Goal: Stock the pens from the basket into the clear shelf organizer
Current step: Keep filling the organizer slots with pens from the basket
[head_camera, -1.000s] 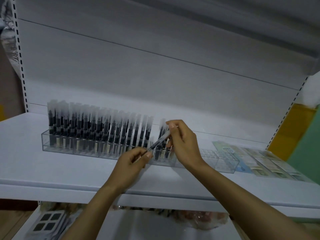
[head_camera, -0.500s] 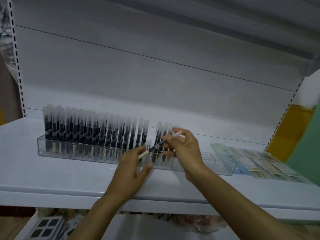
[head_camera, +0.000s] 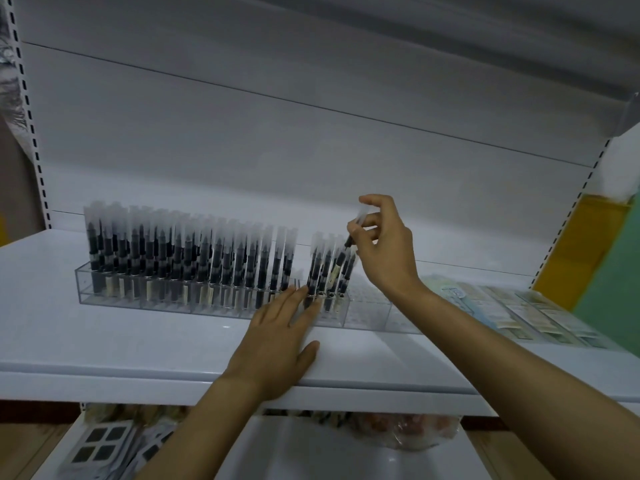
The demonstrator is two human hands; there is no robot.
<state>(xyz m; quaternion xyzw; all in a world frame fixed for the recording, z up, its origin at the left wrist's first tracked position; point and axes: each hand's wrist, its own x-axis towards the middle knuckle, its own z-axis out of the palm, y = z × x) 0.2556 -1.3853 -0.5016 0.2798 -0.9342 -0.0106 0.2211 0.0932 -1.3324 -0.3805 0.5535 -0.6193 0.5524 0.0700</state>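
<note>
Right-hand grip: thumb and fingertips of the right hand point(head_camera: 384, 244) are clamped on one pen point(head_camera: 361, 214), held nearly upright with its dark end down, just above the small cluster of pens point(head_camera: 329, 271) at the organizer's 3 o'clock end. The left hand point(head_camera: 277, 337) holds nothing; its fingers lie straight, fingertips against the front wall of the clear organizer point(head_camera: 114, 299).

Change: one second ago both hands held this pen, slanted across the cluster. The left hand has since released it and dropped to the shelf point(head_camera: 104, 348), and the pen has been raised and turned upright. Judgement: the handover is complete, and insertion is the step in hand. The basket is not in view.

Clearances: the main row of stocked pens point(head_camera: 194, 258) fills the organizer from 9 o'clock, with a narrow gap before the cluster. Vacant cells lie at 3 o'clock of the cluster. Flat packets point(head_camera: 502, 306) lie beyond the organizer at 3 o'clock. The shelf's front edge runs under the left palm. Overhead room is ample.
</note>
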